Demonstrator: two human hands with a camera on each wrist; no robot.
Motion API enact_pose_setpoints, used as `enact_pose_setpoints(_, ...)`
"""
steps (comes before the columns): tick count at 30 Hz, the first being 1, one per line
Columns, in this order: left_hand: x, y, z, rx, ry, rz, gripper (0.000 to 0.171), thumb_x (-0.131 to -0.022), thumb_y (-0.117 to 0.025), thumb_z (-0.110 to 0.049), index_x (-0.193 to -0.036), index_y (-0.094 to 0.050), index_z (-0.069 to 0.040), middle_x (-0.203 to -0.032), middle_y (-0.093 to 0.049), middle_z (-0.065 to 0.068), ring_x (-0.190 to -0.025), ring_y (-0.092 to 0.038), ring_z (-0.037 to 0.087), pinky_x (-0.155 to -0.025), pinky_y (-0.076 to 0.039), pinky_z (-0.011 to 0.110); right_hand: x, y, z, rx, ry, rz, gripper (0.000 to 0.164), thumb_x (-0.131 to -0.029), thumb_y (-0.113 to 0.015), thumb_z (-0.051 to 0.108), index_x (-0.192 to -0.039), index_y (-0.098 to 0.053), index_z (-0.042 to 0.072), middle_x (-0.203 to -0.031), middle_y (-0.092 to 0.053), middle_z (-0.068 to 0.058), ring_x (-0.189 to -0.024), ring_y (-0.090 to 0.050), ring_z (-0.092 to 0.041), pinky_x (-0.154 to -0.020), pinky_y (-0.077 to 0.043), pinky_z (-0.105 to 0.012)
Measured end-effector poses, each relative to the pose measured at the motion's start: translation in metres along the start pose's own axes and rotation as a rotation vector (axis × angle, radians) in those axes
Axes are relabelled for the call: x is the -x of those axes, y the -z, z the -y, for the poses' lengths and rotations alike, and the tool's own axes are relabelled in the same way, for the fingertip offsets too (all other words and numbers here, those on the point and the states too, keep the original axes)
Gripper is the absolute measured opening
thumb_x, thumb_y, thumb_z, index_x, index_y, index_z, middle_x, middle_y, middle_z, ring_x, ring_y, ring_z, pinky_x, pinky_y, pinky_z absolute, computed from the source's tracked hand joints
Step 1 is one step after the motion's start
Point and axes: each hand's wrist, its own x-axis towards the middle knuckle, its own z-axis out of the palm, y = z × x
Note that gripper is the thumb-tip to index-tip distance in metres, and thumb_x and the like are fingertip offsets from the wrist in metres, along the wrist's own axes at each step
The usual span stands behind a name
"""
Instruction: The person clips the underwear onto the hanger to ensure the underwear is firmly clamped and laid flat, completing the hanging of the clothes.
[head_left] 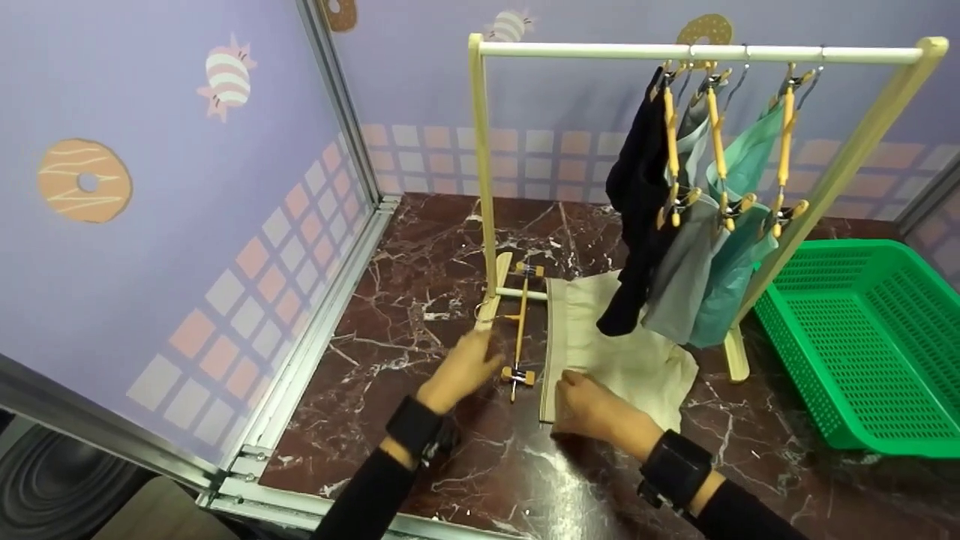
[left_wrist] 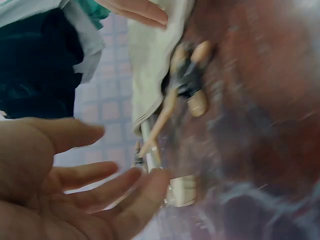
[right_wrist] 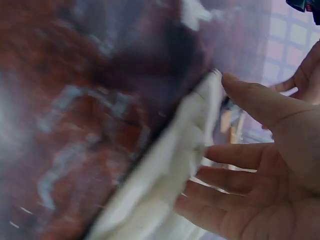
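A cream garment (head_left: 637, 367) with a waistband lies flat on the dark marbled table, partly under the rack. Just left of its waistband is a wooden clip hanger (head_left: 521, 326), its clips at both ends. My left hand (head_left: 461, 371) hovers beside the hanger; the left wrist view shows its fingers (left_wrist: 92, 175) apart and holding nothing. At the waistband's near end is my right hand (head_left: 600, 411). In the right wrist view, its thumb is by the corner of the cream cloth (right_wrist: 165, 165) and its relaxed fingers touch or nearly touch the edge.
Over the table stands a wooden rack (head_left: 600, 50). Hanging from it on clip hangers are a black garment (head_left: 637, 195), a grey one (head_left: 686, 262) and a teal one (head_left: 731, 277). A green basket (head_left: 817, 367) sits at the right. Patterned walls (head_left: 187, 187) enclose the left and back.
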Motion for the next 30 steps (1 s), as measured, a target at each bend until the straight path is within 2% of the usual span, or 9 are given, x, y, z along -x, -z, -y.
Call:
enact_pose_setpoints(2,0.004,-0.006,0.003,-0.034,0.006,0.009,0.038,-0.097,-0.068,-0.014,-0.125,-0.060,0.010,-0.116,-0.064,0.026,-0.109,-0.063,0.040,-0.094,-0.053,0.052,0.001,-0.005,-0.002,0.001,0.020,-0.023,0.052,-0.075,-0.089,0.021,-0.106,-0.062,-0.012,-0.128,-0.056,-0.034,-0.112,-0.060,-0.049,-0.101,-0.050,-0.052)
enact_pose_setpoints(4,0.006,-0.011,0.005,-0.043,0.017,0.014,0.033,-0.096,-0.069,-0.015,-0.117,-0.063,0.010,-0.107,-0.066,0.023,-0.101,-0.064,0.038,-0.088,-0.054,0.050,0.000,-0.009,-0.004,0.010,0.053,-0.061,0.051,-0.074,-0.089,0.017,-0.107,-0.061,-0.011,-0.129,-0.055,-0.037,-0.114,-0.059,-0.051,-0.102,-0.049,-0.054)
enact_pose_setpoints(7,0.007,-0.016,0.007,-0.036,0.011,0.023,0.022,-0.096,-0.069,-0.016,-0.099,-0.066,0.006,-0.092,-0.063,0.015,-0.086,-0.061,0.031,-0.076,-0.053,0.044,-0.001,-0.013,-0.007,0.046,0.106,-0.118,0.050,-0.073,-0.089,0.014,-0.106,-0.061,-0.012,-0.122,-0.058,-0.035,-0.106,-0.062,-0.049,-0.097,-0.052,-0.054)
enact_pose_setpoints(10,0.008,-0.022,0.008,-0.036,-0.004,0.030,0.021,-0.096,-0.068,-0.015,-0.084,-0.063,0.000,-0.082,-0.056,0.008,-0.076,-0.053,0.023,-0.067,-0.049,0.039,-0.002,-0.017,-0.009,0.082,0.140,-0.166,0.046,-0.074,-0.088,0.014,-0.102,-0.062,-0.011,-0.109,-0.061,-0.026,-0.095,-0.064,-0.042,-0.089,-0.056,-0.051)
enact_pose_setpoints(13,0.009,-0.027,0.008,-0.031,-0.018,0.016,0.019,-0.096,-0.068,-0.012,-0.081,-0.063,-0.001,-0.083,-0.055,0.008,-0.076,-0.051,0.020,-0.067,-0.049,0.037,-0.005,-0.019,-0.009,0.110,0.151,-0.211,0.038,-0.074,-0.086,0.013,-0.097,-0.062,-0.007,-0.096,-0.059,-0.016,-0.083,-0.063,-0.034,-0.081,-0.058,-0.047)
enact_pose_setpoints(18,0.007,-0.033,0.006,-0.036,-0.009,0.005,0.017,-0.094,-0.070,-0.011,-0.082,-0.064,-0.001,-0.086,-0.056,0.010,-0.074,-0.054,0.022,-0.064,-0.049,0.038,-0.009,-0.019,-0.007,0.232,0.187,-0.241,0.029,-0.081,-0.074,0.010,-0.099,-0.065,-0.013,-0.089,-0.060,-0.018,-0.078,-0.062,-0.033,-0.081,-0.057,-0.047)
enact_pose_setpoints(22,0.006,-0.036,0.003,-0.035,0.009,0.011,0.015,-0.093,-0.071,-0.013,-0.087,-0.064,-0.002,-0.089,-0.058,0.012,-0.078,-0.058,0.026,-0.067,-0.052,0.041,-0.011,-0.019,-0.005,0.281,0.173,-0.230,0.026,-0.087,-0.069,0.014,-0.096,-0.065,-0.011,-0.087,-0.061,-0.020,-0.077,-0.063,-0.034,-0.077,-0.058,-0.047)
enact_pose_setpoints(26,0.004,-0.036,0.002,0.073,0.054,0.036,0.012,-0.095,-0.068,-0.012,-0.095,-0.063,-0.001,-0.087,-0.062,0.010,-0.074,-0.062,0.023,-0.065,-0.054,0.037,-0.015,-0.021,-0.007,0.250,0.138,-0.259,0.023,-0.090,-0.070,0.016,-0.094,-0.061,-0.005,-0.082,-0.061,-0.015,-0.068,-0.062,-0.032,-0.061,-0.058,-0.042)
enact_pose_setpoints(30,0.003,-0.038,0.001,0.267,0.122,0.068,0.013,-0.101,-0.061,-0.013,-0.100,-0.059,0.000,-0.080,-0.064,0.008,-0.060,-0.067,0.020,-0.050,-0.053,0.028,-0.015,-0.023,-0.010,0.262,0.161,-0.363,0.015,-0.090,-0.070,0.008,-0.088,-0.059,-0.002,-0.072,-0.058,-0.010,-0.056,-0.059,-0.027,-0.047,-0.054,-0.035)
